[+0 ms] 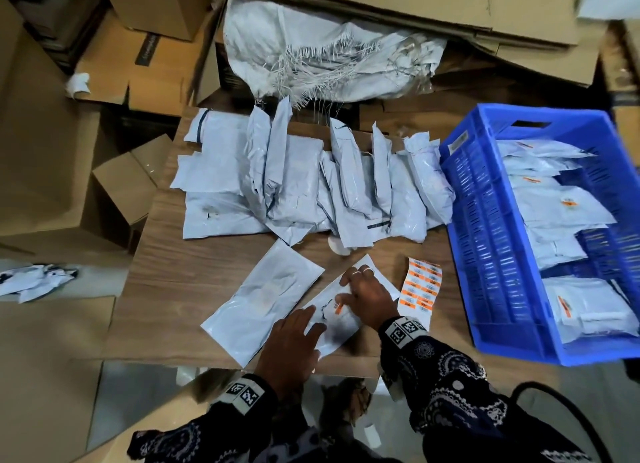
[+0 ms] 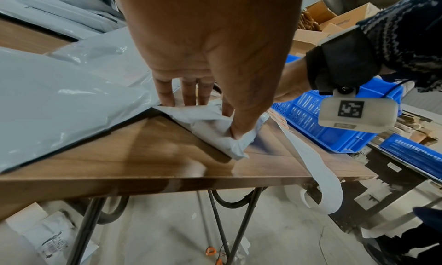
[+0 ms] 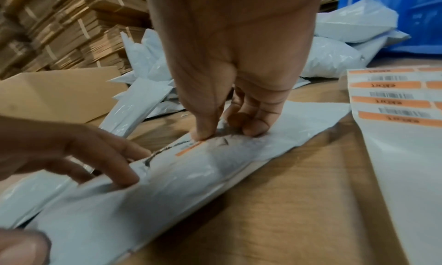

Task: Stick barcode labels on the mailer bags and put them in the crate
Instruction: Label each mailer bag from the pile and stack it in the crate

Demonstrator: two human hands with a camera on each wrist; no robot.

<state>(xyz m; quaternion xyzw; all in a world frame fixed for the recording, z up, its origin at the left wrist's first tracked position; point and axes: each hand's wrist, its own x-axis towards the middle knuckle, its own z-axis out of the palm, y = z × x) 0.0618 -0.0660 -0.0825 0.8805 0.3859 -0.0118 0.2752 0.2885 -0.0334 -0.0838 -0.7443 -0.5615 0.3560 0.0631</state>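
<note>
Pinning a mailer bag (image 1: pixel 332 319) flat with spread left-hand fingers (image 1: pixel 304 319), right thumb (image 3: pixel 201 135) pressing down a label (image 1: pixel 338 309); crate (image 1: pixel 485 255) waiting at three o'clock.

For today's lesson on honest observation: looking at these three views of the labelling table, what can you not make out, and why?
- Barcode label print: right wrist view, too small and partly under the right hand thumb.
- Label sheet: right wrist view, cut off by the right edge.
- Mailer bag face: left wrist view, covered by the left hand.
- Blue crate floor: head view, covered by labelled bags.
</note>
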